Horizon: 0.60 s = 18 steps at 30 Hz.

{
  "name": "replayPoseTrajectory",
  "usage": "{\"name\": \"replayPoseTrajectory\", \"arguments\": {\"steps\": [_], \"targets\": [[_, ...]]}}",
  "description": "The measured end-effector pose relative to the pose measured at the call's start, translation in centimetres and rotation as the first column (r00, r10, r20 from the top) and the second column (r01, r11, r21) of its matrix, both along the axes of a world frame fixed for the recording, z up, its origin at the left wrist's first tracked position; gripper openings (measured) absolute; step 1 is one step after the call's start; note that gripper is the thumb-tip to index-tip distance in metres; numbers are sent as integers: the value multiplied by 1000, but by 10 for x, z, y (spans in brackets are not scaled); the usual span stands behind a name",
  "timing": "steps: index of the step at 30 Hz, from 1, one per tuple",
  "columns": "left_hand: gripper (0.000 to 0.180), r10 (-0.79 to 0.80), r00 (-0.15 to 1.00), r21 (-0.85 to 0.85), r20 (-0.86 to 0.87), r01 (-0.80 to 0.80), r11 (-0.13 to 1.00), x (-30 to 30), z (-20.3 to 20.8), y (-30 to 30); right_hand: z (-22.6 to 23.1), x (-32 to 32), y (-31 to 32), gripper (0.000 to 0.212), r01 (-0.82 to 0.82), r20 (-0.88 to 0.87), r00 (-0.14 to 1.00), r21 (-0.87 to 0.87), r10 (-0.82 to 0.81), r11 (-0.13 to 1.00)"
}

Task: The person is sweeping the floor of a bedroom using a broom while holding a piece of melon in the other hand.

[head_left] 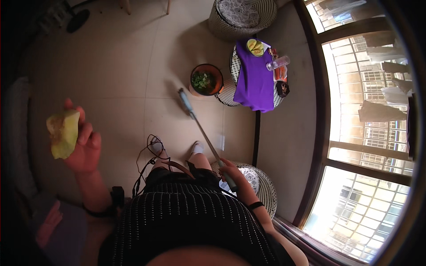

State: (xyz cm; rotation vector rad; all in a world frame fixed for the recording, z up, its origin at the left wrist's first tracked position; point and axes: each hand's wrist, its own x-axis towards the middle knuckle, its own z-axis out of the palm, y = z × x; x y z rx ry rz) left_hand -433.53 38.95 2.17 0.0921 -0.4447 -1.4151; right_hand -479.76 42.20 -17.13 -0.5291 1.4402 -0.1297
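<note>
Out at the left, my left hand [86, 150] is raised and closed around a yellow-green piece of fruit [66, 138], which looks like a chunk of melon with a rough, brownish inner side. My right hand [230, 170], low and right of my body, grips the handle of a long-handled cleaning tool [205, 135]. Its slim metal pole slants away to the upper left, ending in a narrow grey-blue head with a dark tip over the tiled floor. The tip lies near an orange-rimmed bucket [192, 86] with green leafy scraps inside.
A small table with a purple cloth [256, 84] holds a bowl of yellow fruit [255, 47], a clear bottle [278, 63] and packets. Woven stools [219, 29] stand beyond it and beside me. Black cables [141, 170] hang by my legs. Barred windows line the right.
</note>
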Motion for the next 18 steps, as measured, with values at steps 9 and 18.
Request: {"name": "replayPoseTrajectory", "arguments": {"steps": [9,18], "targets": [[70,21,999,-5,34,-21,1000,35,-7,27,-90,6,-52,16,471,129,856,208,-501,857],[60,72,992,14,106,-73,997,45,-6,41,-119,238,-31,42,-89,-87,991,92,97,992]]}}
